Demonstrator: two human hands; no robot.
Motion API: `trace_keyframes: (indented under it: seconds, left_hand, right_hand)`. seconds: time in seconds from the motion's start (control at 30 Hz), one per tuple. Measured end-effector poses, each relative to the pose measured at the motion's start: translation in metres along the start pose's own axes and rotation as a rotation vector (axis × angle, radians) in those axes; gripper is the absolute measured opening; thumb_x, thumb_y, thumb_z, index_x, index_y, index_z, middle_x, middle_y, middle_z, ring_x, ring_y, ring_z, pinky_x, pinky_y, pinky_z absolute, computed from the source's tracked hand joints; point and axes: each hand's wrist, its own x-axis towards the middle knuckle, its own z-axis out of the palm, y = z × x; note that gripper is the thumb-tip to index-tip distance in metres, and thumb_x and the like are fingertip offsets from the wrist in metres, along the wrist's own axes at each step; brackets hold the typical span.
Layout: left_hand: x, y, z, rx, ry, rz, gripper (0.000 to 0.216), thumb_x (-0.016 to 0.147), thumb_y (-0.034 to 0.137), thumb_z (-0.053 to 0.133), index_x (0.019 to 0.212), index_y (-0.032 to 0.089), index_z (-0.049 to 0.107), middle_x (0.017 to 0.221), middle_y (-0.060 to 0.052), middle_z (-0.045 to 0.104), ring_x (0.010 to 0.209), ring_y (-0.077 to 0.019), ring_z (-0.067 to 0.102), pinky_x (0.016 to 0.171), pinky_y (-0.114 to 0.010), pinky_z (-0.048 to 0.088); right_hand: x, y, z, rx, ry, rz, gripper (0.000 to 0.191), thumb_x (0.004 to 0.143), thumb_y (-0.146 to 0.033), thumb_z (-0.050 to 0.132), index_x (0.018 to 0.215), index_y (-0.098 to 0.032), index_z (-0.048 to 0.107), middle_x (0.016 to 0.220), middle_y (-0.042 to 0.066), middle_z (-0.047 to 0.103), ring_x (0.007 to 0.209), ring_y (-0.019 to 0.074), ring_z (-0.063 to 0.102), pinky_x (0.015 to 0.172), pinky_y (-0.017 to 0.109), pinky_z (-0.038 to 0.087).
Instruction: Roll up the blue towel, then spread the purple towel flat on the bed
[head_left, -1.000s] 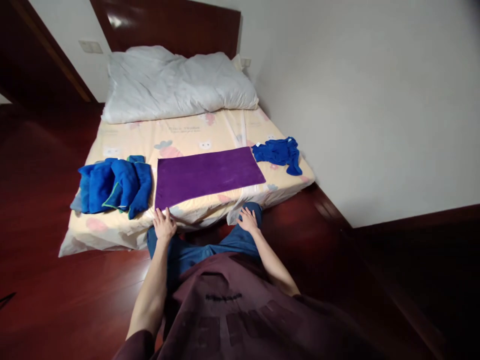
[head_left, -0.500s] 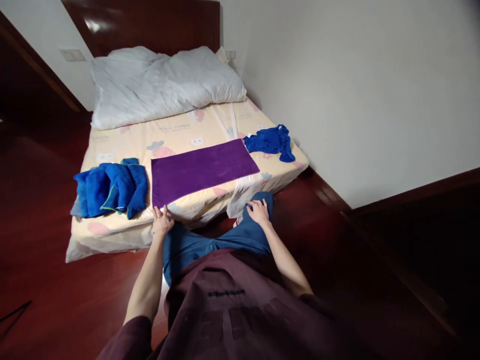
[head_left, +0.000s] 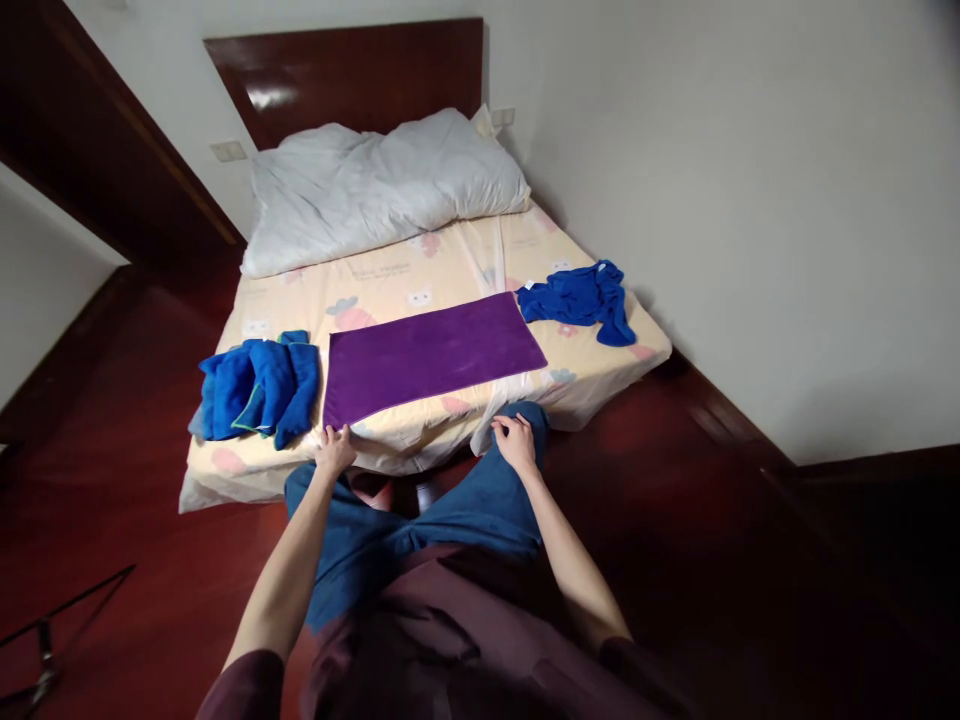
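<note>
A purple towel [head_left: 435,350] lies spread flat as a long rectangle near the foot of the bed [head_left: 405,440]. At its near left corner my left hand [head_left: 335,452] has its fingertips closed on the edge; the fingertips are partly hidden. My right hand [head_left: 515,442] is over my right knee, its fingers loosely curled and apart, holding nothing. Left of the towel sits a bunched blue cloth [head_left: 259,388] with a green edge. A crumpled darker blue cloth [head_left: 581,300] lies against the towel's far right end.
A white pillow or folded quilt [head_left: 390,190] rests against the dark wooden headboard [head_left: 360,80]. A white wall [head_left: 735,230] stands on the right. Part of a black stand [head_left: 46,650] shows on the dark red floor at lower left.
The view has shifted, so the bed sits further right and lower. My left fingers have curled in at the towel's corner. My right hand has lifted and curled over the knee.
</note>
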Motion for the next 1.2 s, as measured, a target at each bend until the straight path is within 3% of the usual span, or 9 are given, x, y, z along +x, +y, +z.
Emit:
trace_keyframes:
  seconds: [0.13, 0.37, 0.6, 0.77, 0.83, 0.93, 1.07, 1.13, 1.2]
  left_hand:
    - [0.018, 0.024, -0.010, 0.087, 0.022, 0.107, 0.047, 0.097, 0.015, 0.033, 0.128, 0.006, 0.068, 0.129, -0.028, 0.062, 0.128, -0.0427, 0.054, 0.105, -0.055, 0.044]
    - [0.061, 0.075, -0.018, 0.078, 0.007, 0.398, 0.047, 0.099, 0.010, 0.033, 0.136, 0.013, 0.063, 0.131, -0.020, 0.062, 0.124, -0.0327, 0.056, 0.098, -0.041, 0.048]
    - [0.082, 0.085, -0.016, 0.036, -0.065, 0.501, 0.043, 0.097, 0.007, 0.035, 0.127, 0.011, 0.067, 0.128, -0.020, 0.063, 0.124, -0.0331, 0.055, 0.102, -0.042, 0.047]
    - [0.078, 0.080, -0.012, 0.007, -0.087, 0.505, 0.038, 0.098, 0.009, 0.039, 0.119, 0.014, 0.069, 0.122, -0.018, 0.064, 0.120, -0.0322, 0.057, 0.101, -0.041, 0.048]
    - [0.077, 0.078, -0.011, 0.004, -0.092, 0.522, 0.038, 0.098, 0.009, 0.039, 0.118, 0.014, 0.070, 0.122, -0.018, 0.065, 0.119, -0.0319, 0.058, 0.099, -0.041, 0.050]
    - [0.083, 0.074, -0.014, -0.013, -0.124, 0.551, 0.039, 0.097, 0.007, 0.040, 0.117, 0.013, 0.073, 0.122, -0.018, 0.067, 0.118, -0.0304, 0.062, 0.097, -0.039, 0.051]
    - [0.119, 0.074, -0.034, -0.055, -0.304, 0.624, 0.038, 0.090, 0.004, 0.048, 0.107, 0.017, 0.079, 0.112, -0.013, 0.075, 0.099, -0.0246, 0.071, 0.087, -0.033, 0.053]
    - [0.152, 0.079, -0.052, -0.037, -0.429, 0.691, 0.035, 0.088, 0.004, 0.051, 0.099, 0.018, 0.081, 0.100, -0.010, 0.078, 0.087, -0.0215, 0.072, 0.081, -0.030, 0.053]
    - [0.193, 0.090, -0.071, -0.031, -0.418, 0.726, 0.034, 0.090, 0.006, 0.050, 0.101, 0.019, 0.081, 0.100, -0.008, 0.079, 0.087, -0.0200, 0.073, 0.082, -0.028, 0.053]
  right_hand:
    - [0.011, -0.016, 0.008, 0.035, -0.046, 0.012, 0.033, 0.101, -0.023, 0.049, 0.115, -0.020, 0.079, 0.114, 0.009, 0.081, 0.106, 0.0227, 0.074, 0.124, 0.040, 0.036]
    - [0.023, -0.039, 0.023, 0.129, -0.087, 0.026, 0.035, 0.101, -0.024, 0.048, 0.118, -0.023, 0.078, 0.114, 0.006, 0.081, 0.112, 0.0240, 0.073, 0.124, 0.040, 0.037]
    - [0.024, -0.051, 0.039, 0.202, -0.084, 0.085, 0.029, 0.098, -0.031, 0.058, 0.119, -0.026, 0.078, 0.103, 0.008, 0.081, 0.112, 0.0270, 0.072, 0.125, 0.045, 0.036]
    - [0.037, -0.066, 0.082, 0.702, -0.165, 0.277, 0.036, 0.094, -0.056, 0.061, 0.101, -0.023, 0.075, 0.097, 0.008, 0.081, 0.077, 0.0244, 0.076, 0.080, 0.038, 0.063]
    - [0.046, -0.074, 0.103, 0.971, -0.158, 0.434, 0.044, 0.087, -0.062, 0.069, 0.100, -0.021, 0.072, 0.089, 0.006, 0.080, 0.063, 0.0219, 0.073, 0.061, 0.034, 0.061]
    - [0.060, -0.084, 0.126, 1.249, -0.136, 0.629, 0.044, 0.077, -0.056, 0.082, 0.098, -0.019, 0.069, 0.089, 0.007, 0.081, 0.063, 0.0206, 0.075, 0.058, 0.030, 0.061]
    - [0.075, -0.094, 0.138, 1.390, -0.123, 0.767, 0.036, 0.076, -0.046, 0.085, 0.089, -0.016, 0.069, 0.090, 0.009, 0.082, 0.065, 0.0180, 0.076, 0.060, 0.026, 0.061]
    - [0.080, -0.099, 0.140, 1.420, -0.069, 0.825, 0.037, 0.076, -0.046, 0.085, 0.091, -0.015, 0.070, 0.090, 0.009, 0.082, 0.064, 0.0162, 0.075, 0.060, 0.024, 0.060]
    - [0.083, -0.104, 0.142, 1.440, -0.017, 0.879, 0.041, 0.075, -0.047, 0.086, 0.094, -0.014, 0.069, 0.091, 0.010, 0.082, 0.065, 0.0159, 0.075, 0.061, 0.023, 0.059]
